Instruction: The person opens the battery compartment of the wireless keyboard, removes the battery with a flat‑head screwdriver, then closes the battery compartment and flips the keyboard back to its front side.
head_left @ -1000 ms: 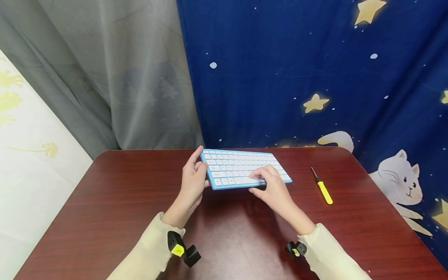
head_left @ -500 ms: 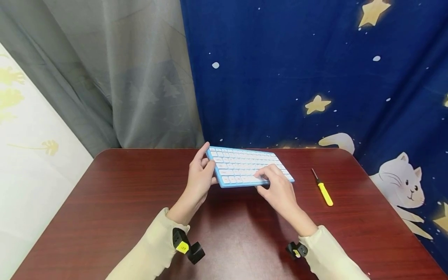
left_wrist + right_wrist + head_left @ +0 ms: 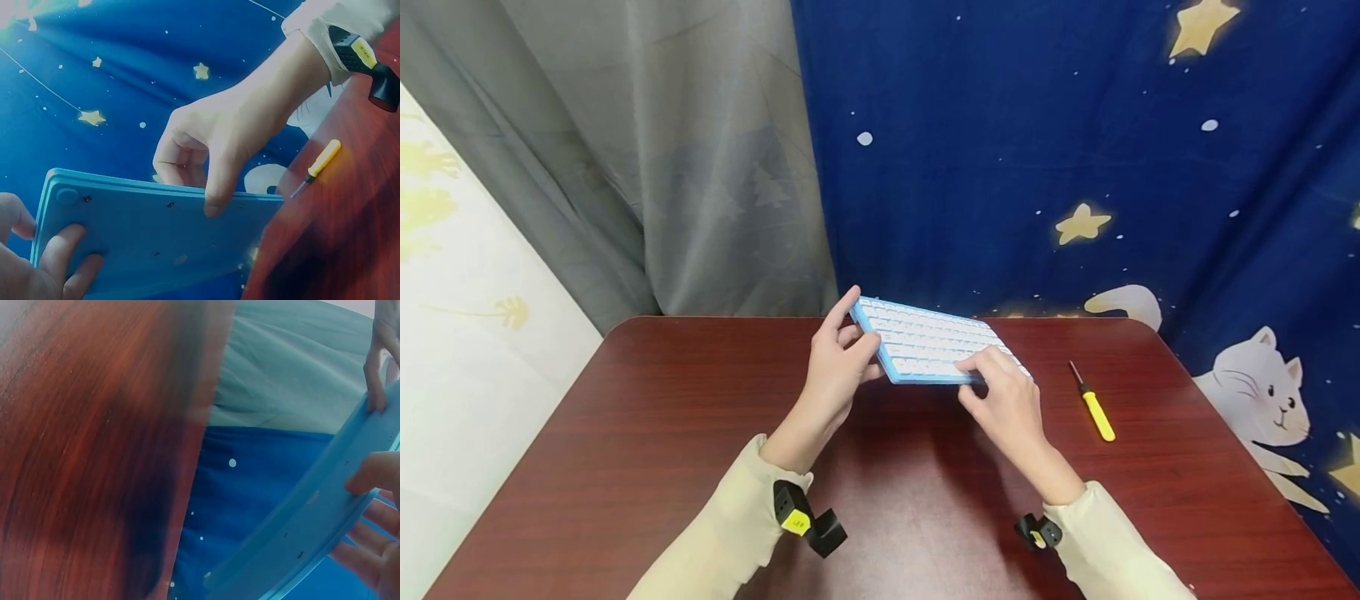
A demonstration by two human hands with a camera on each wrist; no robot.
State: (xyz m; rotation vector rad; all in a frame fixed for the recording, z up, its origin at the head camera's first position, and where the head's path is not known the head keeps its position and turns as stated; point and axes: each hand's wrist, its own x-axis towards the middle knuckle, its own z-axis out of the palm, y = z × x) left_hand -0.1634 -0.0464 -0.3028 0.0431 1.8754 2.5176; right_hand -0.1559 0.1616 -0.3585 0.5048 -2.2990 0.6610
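A blue keyboard (image 3: 925, 340) with white keys is held tilted above the table, its far left corner raised. My left hand (image 3: 837, 367) grips its left end, thumb on the near side and fingertips against the blue underside. Along the near edge, my right hand (image 3: 1009, 408) pinches the keyboard, with its fingers over the keys and the thumb on the underside. The left wrist view shows that underside (image 3: 144, 244), with small dark screw spots and a round foot (image 3: 68, 196) near one corner. Part of the keyboard's right end is hidden behind my right hand.
A screwdriver (image 3: 1097, 415) with a yellow handle lies on the dark red table (image 3: 647, 433), right of my right hand. Behind the table's far edge hang a grey curtain (image 3: 722, 167) and a blue star-patterned curtain (image 3: 970, 183). Each sleeve carries a small black camera.
The keyboard and both hands have moved to the right. Its left end has risen, so it tilts more steeply. The hold of both hands is the same; the screwdriver lies where it was.
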